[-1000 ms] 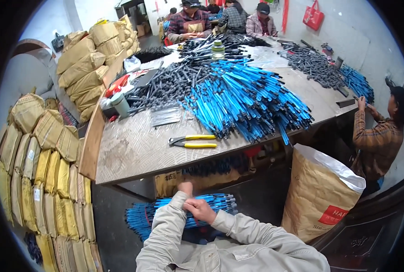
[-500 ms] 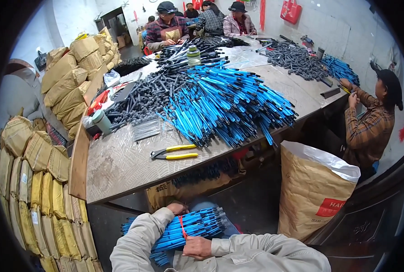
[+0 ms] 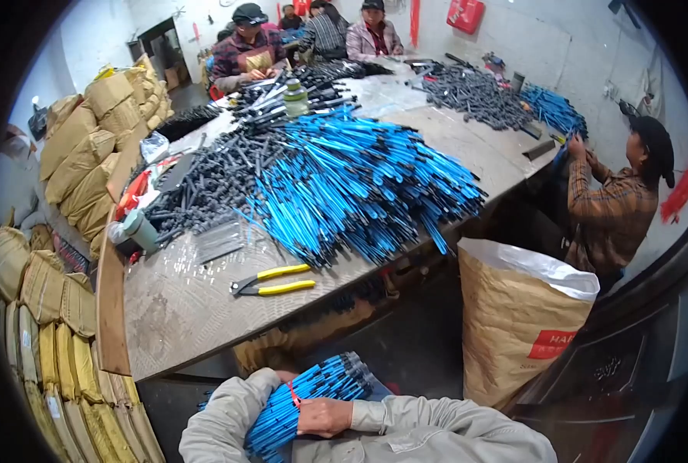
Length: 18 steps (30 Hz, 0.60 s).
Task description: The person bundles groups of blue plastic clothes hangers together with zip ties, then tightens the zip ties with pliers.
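Observation:
Across my lap lies a thick bundle of blue rods with black end pieces (image 3: 332,382), tilted up toward the right. A red tie band (image 3: 293,392) runs around its middle. My right hand (image 3: 324,417) is closed at the near side of the bundle, gripping the end of the band. On the far side rests my left hand (image 3: 286,376), mostly hidden behind the sleeve and the rods, its fingers out of sight. Beyond, on the table (image 3: 170,320), lie yellow-handled pincers (image 3: 273,280) and a large heap of similar blue rods (image 3: 367,185).
An upright brown paper sack (image 3: 506,332) with a white lining stands at my right. Dark grey plastic parts (image 3: 212,177) and a green-lidded bottle (image 3: 295,99) are on the table. Packed sacks (image 3: 89,154) are stacked at left. A person in a plaid shirt (image 3: 618,201) works at right; others sit across the table.
My view has shifted, so the table and heap sit further left. The bundle's right end is tipped up more, and my left hand is more hidden. My right hand stays at the red band.

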{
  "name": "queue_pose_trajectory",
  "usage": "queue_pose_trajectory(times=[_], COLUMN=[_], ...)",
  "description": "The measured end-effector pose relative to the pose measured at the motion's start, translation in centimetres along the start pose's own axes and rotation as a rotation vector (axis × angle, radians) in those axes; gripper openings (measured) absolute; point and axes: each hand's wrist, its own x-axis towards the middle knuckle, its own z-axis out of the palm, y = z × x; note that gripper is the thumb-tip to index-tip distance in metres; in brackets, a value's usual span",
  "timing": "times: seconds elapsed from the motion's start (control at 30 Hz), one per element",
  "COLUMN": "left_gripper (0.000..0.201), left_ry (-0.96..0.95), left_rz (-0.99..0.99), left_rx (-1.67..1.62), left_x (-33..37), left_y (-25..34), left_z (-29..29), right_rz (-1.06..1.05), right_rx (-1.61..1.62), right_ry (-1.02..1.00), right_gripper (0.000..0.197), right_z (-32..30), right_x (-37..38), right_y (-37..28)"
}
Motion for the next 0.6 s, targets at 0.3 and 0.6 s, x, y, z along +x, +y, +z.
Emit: queue_pose_trajectory(times=[0.3, 0.6], left_gripper=[0.029, 0.014], left_ry=[0.448, 1.331], left_rz=[-0.611, -0.394], left_rx=[0.392, -0.939], left_x=[4.8, 0.6], left_y=[16.9, 21.7], left_z=[0.5, -6.1], right_rz=[0.107, 0.24], right_rx=[0.037, -0.014], right_ry=[0.052, -0.05], right_gripper=[0.012, 0.011], right_z=[-1.5, -0.2], right_x=[-0.9, -1.4], right_y=[-1.9, -2.8])
